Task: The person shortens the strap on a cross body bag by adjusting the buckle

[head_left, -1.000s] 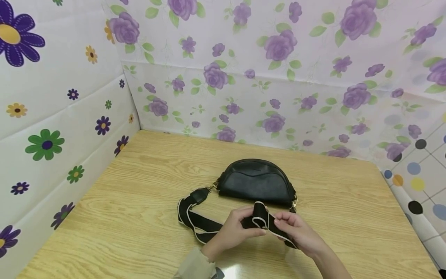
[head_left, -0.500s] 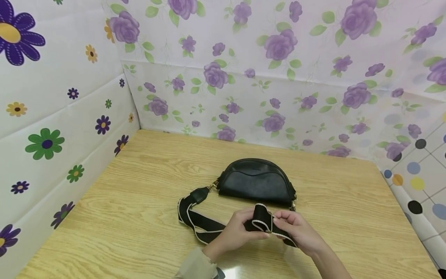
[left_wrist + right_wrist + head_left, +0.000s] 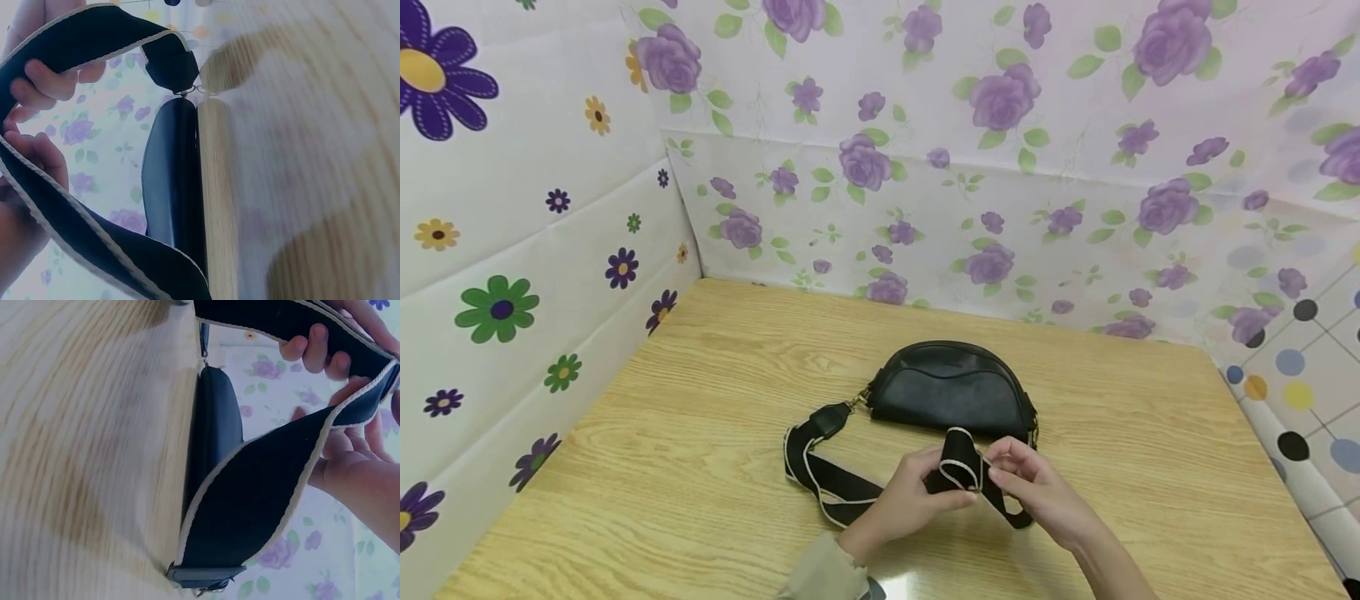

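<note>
A black bag strap (image 3: 842,483) with cream edging forms a raised loop in front of the black half-moon handbag (image 3: 955,392). My left hand (image 3: 913,496) grips the strap beside the loop, thumb in front. On the right, my right hand (image 3: 1037,492) has thumb and forefinger pinched at the metal slider (image 3: 980,473) and the strap's edge. From the slider a strap length sags below the right fingers. In the right wrist view the strap (image 3: 262,487) rises twisted from the leather end tab (image 3: 206,575) to the hands. The pinched spot is partly hidden there.
The handbag lies on a wood-grain table (image 3: 737,358). Its left gold clasp (image 3: 859,400) joins the strap's leather tab (image 3: 830,421). Floral cloth (image 3: 850,217) hangs behind the table, and daisy-patterned cloth (image 3: 512,250) stands along the left.
My right fingers have shifted up slightly at the slider, and the strap right of it now droops in a curve. The loop has risen a little; the handbag stays put.
</note>
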`<state>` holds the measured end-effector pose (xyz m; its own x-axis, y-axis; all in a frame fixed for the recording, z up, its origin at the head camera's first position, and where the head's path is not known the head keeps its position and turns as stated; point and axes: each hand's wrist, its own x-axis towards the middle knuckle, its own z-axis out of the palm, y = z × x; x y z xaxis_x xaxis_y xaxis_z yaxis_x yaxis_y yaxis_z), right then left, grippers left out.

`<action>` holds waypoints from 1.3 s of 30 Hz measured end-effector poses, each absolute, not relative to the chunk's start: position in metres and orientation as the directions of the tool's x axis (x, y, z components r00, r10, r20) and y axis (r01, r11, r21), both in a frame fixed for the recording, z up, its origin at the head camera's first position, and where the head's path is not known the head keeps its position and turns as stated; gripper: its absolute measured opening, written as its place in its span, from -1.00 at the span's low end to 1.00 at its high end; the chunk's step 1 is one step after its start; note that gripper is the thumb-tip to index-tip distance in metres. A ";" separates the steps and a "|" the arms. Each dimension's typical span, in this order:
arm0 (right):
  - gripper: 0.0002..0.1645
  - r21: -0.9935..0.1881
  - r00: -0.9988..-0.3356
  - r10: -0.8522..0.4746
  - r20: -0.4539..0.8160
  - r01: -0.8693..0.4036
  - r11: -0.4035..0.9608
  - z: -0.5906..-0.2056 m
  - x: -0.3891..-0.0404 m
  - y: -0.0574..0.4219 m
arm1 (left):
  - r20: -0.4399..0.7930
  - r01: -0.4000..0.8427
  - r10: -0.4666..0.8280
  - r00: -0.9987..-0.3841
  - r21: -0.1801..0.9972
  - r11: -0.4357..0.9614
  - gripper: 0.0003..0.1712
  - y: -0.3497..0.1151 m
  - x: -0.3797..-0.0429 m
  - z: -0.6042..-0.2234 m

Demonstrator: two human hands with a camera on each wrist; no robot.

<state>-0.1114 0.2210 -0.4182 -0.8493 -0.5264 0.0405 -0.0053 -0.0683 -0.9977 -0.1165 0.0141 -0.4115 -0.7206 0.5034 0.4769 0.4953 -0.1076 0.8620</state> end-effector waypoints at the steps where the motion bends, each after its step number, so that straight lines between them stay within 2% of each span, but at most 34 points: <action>1: -0.76 -0.998 -0.849 -0.527 0.034 -0.007 -0.055 -0.418 -0.111 0.222 | 0.477 0.495 0.503 -0.721 0.862 -0.109 -0.74 0.014 -0.117 -0.411; 8: -0.63 -0.999 -0.829 -0.559 0.016 0.006 -0.037 -0.419 -0.111 0.229 | 0.476 0.491 0.506 -0.719 0.864 -0.115 -0.71 0.012 -0.119 -0.411; 13: -0.58 -0.994 -0.805 -0.587 0.090 -0.032 -0.108 -0.419 -0.111 0.229 | 0.472 0.483 0.508 -0.721 0.867 -0.120 -0.69 0.012 -0.119 -0.412; 17: -0.64 -0.985 -0.797 -0.593 0.114 -0.013 -0.172 -0.420 -0.112 0.229 | 0.469 0.474 0.498 -0.729 0.871 -0.126 -0.70 0.012 -0.119 -0.412; 24: -0.68 -0.975 -0.808 -0.581 0.099 0.039 -0.220 -0.420 -0.112 0.227 | 0.455 0.454 0.503 -0.735 0.881 -0.133 -0.70 0.012 -0.119 -0.414; 39: -0.64 -0.973 -0.849 -0.517 0.112 0.012 -0.231 -0.420 -0.112 0.221 | 0.465 0.487 0.500 -0.731 0.868 -0.094 -0.67 0.015 -0.116 -0.415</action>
